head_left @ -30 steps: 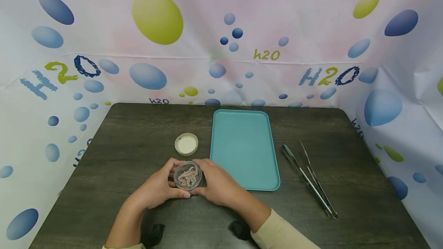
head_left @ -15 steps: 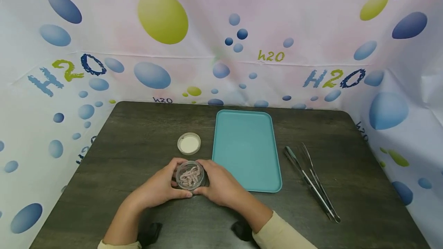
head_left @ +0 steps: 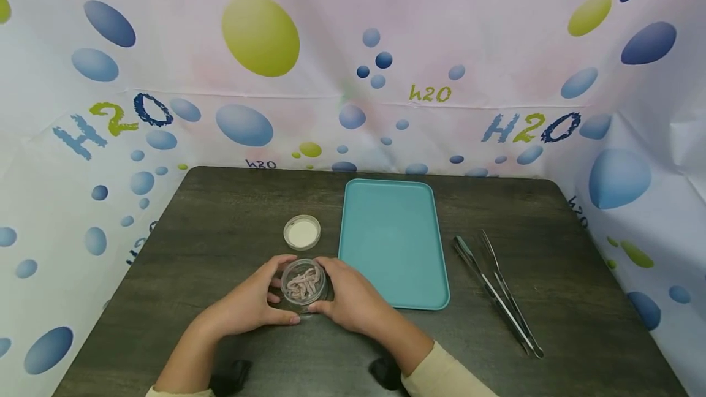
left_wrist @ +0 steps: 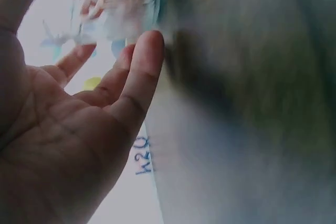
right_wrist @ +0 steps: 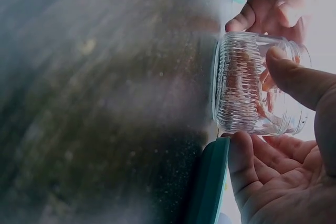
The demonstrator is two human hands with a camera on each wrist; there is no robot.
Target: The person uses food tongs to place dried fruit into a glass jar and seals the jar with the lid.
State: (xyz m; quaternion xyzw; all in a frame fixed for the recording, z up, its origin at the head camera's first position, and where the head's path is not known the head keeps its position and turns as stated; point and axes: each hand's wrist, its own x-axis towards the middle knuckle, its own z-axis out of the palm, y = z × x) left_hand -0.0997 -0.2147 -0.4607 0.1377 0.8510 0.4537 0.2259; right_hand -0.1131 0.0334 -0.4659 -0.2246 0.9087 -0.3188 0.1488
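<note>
A ribbed glass jar [right_wrist: 241,85], its mouth uncovered, stands upright between the hands and holds pale pinkish, worm-like strips [head_left: 303,285]. My right hand [head_left: 353,296] grips its right side; in the right wrist view the thumb presses the glass and the fingers lie along the opposite side. Around the left side is my left hand [head_left: 254,299], fingers spread and relaxed, thumb standing off the jar. In the left wrist view its palm [left_wrist: 58,135] faces the camera, fingertips near the jar's base. A round lid [head_left: 301,233] with a cream inside lies just behind the jar.
A turquoise rectangular tray [head_left: 394,238] lies right of the jar, close to the right hand. Farther right rest long metal tongs [head_left: 496,297], arms spread apart. The dark wooden table [head_left: 231,207] meets a printed white sheet [head_left: 320,72] at the back and sides.
My left hand has loosened, its thumb and fingers moving away from the jar. The right hand keeps its grip. The head view has shifted slightly.
</note>
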